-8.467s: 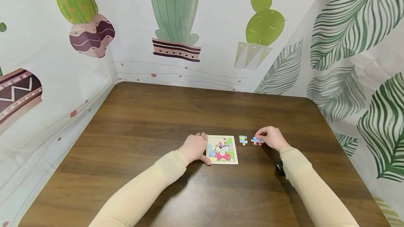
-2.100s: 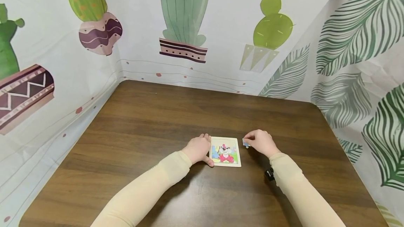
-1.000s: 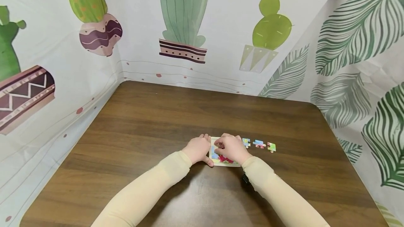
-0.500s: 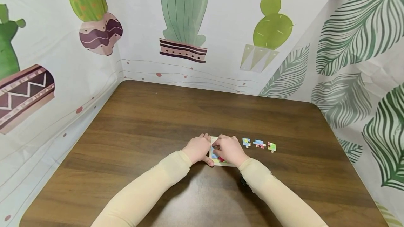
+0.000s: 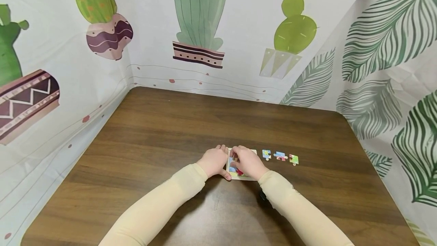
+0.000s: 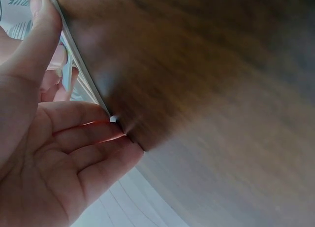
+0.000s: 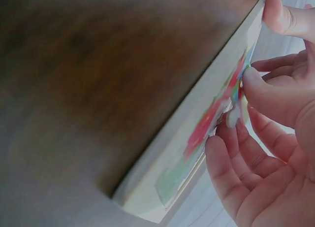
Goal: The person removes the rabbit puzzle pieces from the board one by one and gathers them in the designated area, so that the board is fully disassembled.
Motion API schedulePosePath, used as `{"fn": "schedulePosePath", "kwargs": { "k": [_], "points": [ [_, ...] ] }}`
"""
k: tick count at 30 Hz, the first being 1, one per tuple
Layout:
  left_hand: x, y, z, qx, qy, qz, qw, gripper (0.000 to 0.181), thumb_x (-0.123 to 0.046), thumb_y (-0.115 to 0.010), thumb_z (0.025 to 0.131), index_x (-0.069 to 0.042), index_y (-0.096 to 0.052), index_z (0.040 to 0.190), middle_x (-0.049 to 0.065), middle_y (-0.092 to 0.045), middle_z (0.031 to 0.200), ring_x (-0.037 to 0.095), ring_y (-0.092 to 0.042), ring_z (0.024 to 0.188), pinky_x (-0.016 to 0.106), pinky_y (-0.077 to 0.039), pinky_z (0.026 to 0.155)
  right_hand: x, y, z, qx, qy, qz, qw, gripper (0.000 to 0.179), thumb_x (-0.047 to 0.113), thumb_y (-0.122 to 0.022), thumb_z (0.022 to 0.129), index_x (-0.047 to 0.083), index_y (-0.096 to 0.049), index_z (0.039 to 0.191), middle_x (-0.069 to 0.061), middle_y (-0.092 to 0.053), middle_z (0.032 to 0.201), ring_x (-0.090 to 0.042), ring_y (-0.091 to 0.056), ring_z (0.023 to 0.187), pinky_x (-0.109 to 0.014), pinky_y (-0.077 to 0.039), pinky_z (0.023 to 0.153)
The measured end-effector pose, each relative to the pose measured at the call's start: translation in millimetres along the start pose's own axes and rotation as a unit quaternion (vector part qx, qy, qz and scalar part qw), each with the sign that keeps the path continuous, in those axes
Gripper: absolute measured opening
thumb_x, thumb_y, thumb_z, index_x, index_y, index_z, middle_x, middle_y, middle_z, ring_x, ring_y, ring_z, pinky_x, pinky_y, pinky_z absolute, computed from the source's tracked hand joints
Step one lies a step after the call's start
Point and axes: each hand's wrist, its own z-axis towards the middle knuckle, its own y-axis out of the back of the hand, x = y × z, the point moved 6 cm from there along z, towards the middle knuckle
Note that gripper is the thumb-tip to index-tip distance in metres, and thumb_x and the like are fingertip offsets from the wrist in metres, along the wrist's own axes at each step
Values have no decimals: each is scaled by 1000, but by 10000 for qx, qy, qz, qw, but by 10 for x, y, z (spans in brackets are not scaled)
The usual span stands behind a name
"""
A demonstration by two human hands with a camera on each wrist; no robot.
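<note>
A small square jigsaw puzzle in a pale tray [image 5: 244, 178] lies on the table. My left hand [image 5: 213, 161] rests along the tray's left edge, fingers fairly straight; in the left wrist view its thumb [image 6: 47, 27] touches the rim. Over the tray, my right hand [image 5: 250, 162] hides much of the picture. Its thumb and fingers pinch a jigsaw piece [image 7: 233, 116] tilted up from the puzzle, seen edge-on in the right wrist view. Right of the tray lie three loose pieces in a row: one blue and yellow [image 5: 266, 154], one blue and pink [image 5: 280, 156], one green [image 5: 294, 159].
The brown wooden table [image 5: 170, 124] spreads out around the tray on all sides. A white cloth backdrop [image 5: 146, 29] printed with cacti and leaves hangs behind the table and along both sides.
From beside the loose pieces, my right hand has moved left over the tray and now pinches a piece there. Three pieces lie at the right, against two visible earlier. My left hand stays at the tray.
</note>
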Motion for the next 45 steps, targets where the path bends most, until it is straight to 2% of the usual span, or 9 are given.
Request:
{"fn": "schedulePosePath", "kwargs": {
  "k": [5,8,9,18,27,34,37,45],
  "points": [
    [1,-32,20,-219,-63,15,9997,103,-69,-75,55,2,-56,126,12,-58,115,23,-57,106,34,-55,77,-10,23,-1,-111,71,51,9999,15,12,-76,79,13,-62,85,3,-56,74,-9,-48,63,-27,-43,60],
    [-8,-21,12,-273,-69,44,9996,103,-68,-76,56,4,-55,126,12,-58,113,22,-57,104,33,-55,76,-26,45,4,-189,85,211,9996,10,12,-73,82,14,-64,84,6,-56,70,-7,-47,59,-26,-43,58],
    [-18,18,-10,-155,-17,48,9999,100,-65,-77,58,3,-54,128,11,-58,114,21,-57,106,33,-55,79,-30,53,5,-199,83,285,9994,9,12,-73,83,14,-64,83,6,-56,69,-6,-47,58,-26,-42,58],
    [-22,22,-8,-54,-16,144,9999,107,-68,-74,58,5,-50,133,15,-57,125,25,-55,116,34,-54,84,-67,77,10,-193,149,512,9984,7,12,-71,85,15,-64,84,7,-60,69,-5,-49,57,-25,-44,59],
    [-13,6,5,-61,-11,172,9998,107,-69,-74,58,5,-50,133,15,-57,128,26,-55,118,34,-53,86,-87,67,9,-157,17,590,9981,8,13,-70,86,16,-62,84,6,-61,72,-5,-50,59,-27,-45,61],
    [-14,-10,16,37,15,119,9999,109,-69,-72,61,6,-47,136,17,-52,136,27,-51,124,34,-51,91,-152,14,25,114,-119,1045,9944,6,11,-68,87,12,-62,86,5,-59,72,-7,-51,60,-25,-46,61],
    [-16,-6,9,53,45,141,9999,110,-69,-72,60,5,-47,136,17,-52,136,26,-50,125,33,-50,92,-184,-11,36,237,-120,1238,9920,4,10,-66,88,9,-62,87,3,-60,74,-8,-50,63,-25,-45,61],
    [-12,-14,12,36,50,172,9998,110,-70,-73,59,5,-47,136,15,-54,132,24,-52,121,32,-53,86,-217,-33,74,354,-159,1192,9921,6,10,-65,89,11,-61,85,4,-60,73,-8,-50,62,-25,-44,60]
  ]
}}
